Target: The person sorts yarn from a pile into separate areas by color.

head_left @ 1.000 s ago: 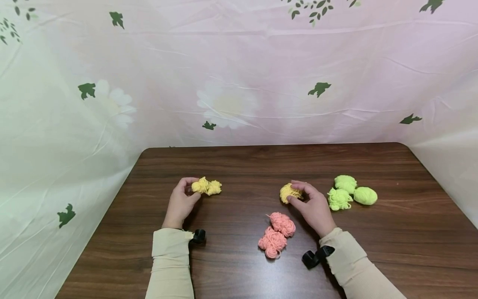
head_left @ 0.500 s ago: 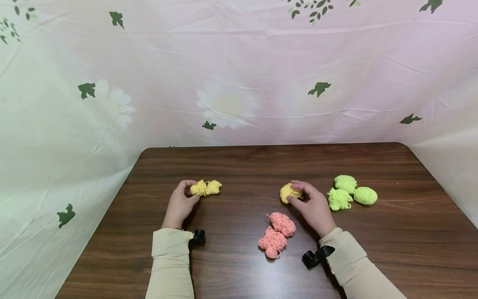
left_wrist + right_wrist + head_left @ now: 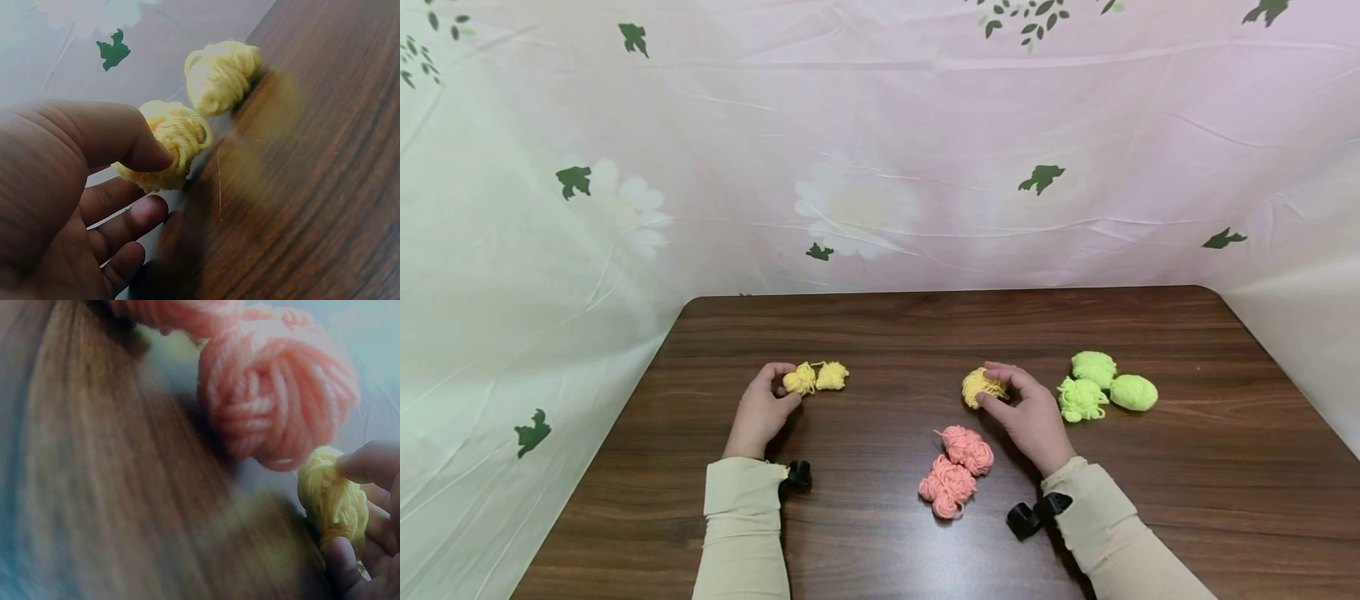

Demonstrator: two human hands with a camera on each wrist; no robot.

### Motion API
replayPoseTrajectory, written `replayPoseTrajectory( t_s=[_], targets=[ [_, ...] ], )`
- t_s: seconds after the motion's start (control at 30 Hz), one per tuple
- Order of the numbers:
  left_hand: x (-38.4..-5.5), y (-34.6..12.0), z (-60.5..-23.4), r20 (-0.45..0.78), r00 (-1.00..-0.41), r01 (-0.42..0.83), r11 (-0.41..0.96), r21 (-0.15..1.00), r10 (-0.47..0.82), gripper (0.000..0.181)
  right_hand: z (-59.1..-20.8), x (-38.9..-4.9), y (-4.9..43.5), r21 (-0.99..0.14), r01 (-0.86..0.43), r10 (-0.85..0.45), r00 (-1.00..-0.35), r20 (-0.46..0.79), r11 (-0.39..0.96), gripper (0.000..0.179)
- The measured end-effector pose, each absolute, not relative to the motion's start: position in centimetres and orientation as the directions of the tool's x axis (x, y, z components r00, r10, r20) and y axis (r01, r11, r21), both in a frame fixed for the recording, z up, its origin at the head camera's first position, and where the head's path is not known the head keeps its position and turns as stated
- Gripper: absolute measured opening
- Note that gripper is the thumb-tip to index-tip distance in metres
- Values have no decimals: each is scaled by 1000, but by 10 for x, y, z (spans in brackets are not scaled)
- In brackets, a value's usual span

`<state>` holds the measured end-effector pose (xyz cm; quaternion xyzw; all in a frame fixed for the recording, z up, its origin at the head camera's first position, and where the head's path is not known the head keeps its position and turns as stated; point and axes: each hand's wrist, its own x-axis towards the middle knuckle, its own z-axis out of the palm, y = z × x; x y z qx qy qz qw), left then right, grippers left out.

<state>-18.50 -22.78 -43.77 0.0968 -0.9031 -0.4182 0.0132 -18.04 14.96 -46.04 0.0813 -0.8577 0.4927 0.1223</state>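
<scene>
At the left of the table, my left hand [image 3: 762, 411] pinches a small yellow yarn ball [image 3: 799, 380] between thumb and fingers. Just right of it lies a second yellow yarn ball [image 3: 831, 376]; in the left wrist view a narrow gap parts the two. My right hand [image 3: 1028, 414] grips a third yellow yarn ball [image 3: 979, 388] near the middle of the table, its right side covered by the fingers. Pink yarn balls [image 3: 966, 450] lie together in front of that hand, and one pink ball [image 3: 275, 387] looms large in the right wrist view.
Three lime-green yarn balls [image 3: 1134, 392] sit clustered to the right of my right hand. The dark wooden table [image 3: 880, 333] ends at the back against a pale floral cloth [image 3: 880, 125], which also hangs at both sides. Black wrist cameras [image 3: 798, 475] are strapped to both sleeves.
The yellow ball in my left hand has shifted slightly left and down, and a gap has opened between it and the yellow ball beside it. My right hand has stayed still.
</scene>
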Motion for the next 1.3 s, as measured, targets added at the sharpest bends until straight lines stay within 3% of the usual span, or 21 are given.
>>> replayPoseTrajectory(
  t_s=[0.83, 1.3],
  targets=[
    [-184, -228, -436, -32, -987, -124, 613, 781, -159, 39, -462, -179, 150, -837, -186, -14, -978, 208, 515, 33],
    [-184, -219, -421, 115, -983, 15, 570, 822, -141, 37, -462, -180, 150, -835, -185, -20, -979, 204, 519, 32]
  ],
)
